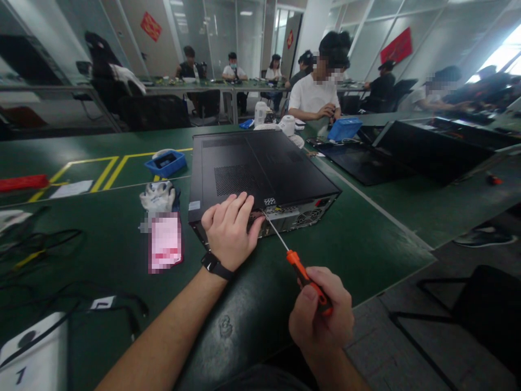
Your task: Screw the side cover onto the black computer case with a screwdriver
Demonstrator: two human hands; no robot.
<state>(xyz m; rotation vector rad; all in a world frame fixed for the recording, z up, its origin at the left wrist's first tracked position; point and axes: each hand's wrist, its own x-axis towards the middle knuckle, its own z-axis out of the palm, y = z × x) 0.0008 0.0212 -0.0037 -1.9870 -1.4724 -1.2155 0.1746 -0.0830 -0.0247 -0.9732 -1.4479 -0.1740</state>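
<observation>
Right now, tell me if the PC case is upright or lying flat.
The case lies flat: its broad vented panel faces up; the left hand rests on its near edge.

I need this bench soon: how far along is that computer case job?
Done: the black metal computer case lies on the green table, panel closed. In hand: left hand steadies its rear edge; right hand holds an orange-handled screwdriver, tip at the rear panel. Left: cannot tell how many screws remain.
</observation>
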